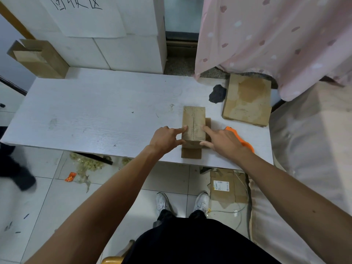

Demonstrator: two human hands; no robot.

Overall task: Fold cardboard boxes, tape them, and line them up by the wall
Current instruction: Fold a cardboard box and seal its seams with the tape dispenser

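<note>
A small brown cardboard box (pixel 194 121) stands on the white table (pixel 95 115), its two top flaps closed with a seam down the middle. One flap lies flat on the table at its near end. My left hand (pixel 164 139) holds the box's left side, index finger on top and thumb against the near face. My right hand (pixel 222 141) holds the right side the same way. An orange tape dispenser (pixel 245 142) lies just behind my right hand, partly hidden by it.
A stack of flattened cardboard (pixel 247 101) lies at the table's right end beside a dark lump (pixel 217 95). An open folded box (pixel 41 58) stands by the white wall at far left. A pink curtain (pixel 276 40) hangs at right. Cardboard and scraps litter the floor.
</note>
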